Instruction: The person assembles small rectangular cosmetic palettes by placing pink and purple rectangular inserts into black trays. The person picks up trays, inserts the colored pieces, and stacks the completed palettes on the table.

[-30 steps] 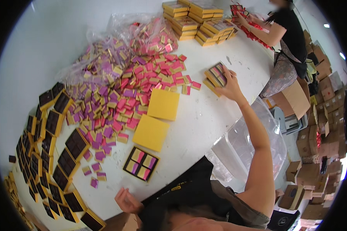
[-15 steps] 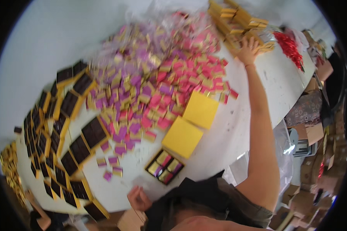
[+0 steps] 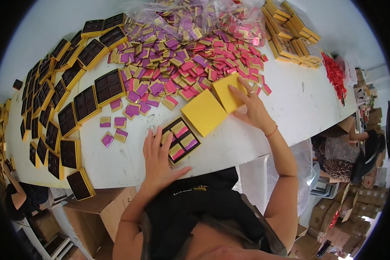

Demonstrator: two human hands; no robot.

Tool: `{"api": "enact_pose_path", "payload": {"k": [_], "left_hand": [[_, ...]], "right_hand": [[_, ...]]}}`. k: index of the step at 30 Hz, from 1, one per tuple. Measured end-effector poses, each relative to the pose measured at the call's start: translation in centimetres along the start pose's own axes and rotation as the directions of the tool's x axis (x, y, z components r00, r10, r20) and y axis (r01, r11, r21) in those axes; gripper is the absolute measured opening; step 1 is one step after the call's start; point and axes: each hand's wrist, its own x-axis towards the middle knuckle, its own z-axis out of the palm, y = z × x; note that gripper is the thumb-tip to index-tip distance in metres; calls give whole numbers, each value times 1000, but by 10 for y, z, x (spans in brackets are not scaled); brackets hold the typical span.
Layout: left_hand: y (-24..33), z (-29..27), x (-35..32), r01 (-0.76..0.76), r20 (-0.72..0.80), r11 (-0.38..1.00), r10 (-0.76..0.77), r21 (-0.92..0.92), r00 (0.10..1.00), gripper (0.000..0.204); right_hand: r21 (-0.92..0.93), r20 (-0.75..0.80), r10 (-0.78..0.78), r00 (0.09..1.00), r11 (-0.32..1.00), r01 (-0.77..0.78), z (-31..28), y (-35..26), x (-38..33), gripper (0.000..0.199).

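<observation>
while your left hand lies flat and open on the white worktop, its fingertips touch the near edge of the filled tray of pink and gold squares, gripping nothing. your right hand is spread open too, fingers pressing on a yellow lid. a second yellow lid sits between that one and the tray, touching both. beyond them spreads a heap of wrapped squares; empty dark trays line your left.

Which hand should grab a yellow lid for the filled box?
Probably the right hand: it already rests on a yellow lid. The left hand lies flat beside the box.
</observation>
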Motion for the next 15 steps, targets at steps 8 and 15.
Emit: {"api": "enact_pose_path", "payload": {"k": [8,15], "left_hand": [[-24,-16,-7,-16,6,1000,16,-26,1000,104],[-43,-31,-18,-34,-32,987,29,-154,999,95]], "right_hand": [[-244,-186,-146,972,965,98,0,-17,-10,87],[69,24,-390,920,919,388,42,-104,-1,102]]}}
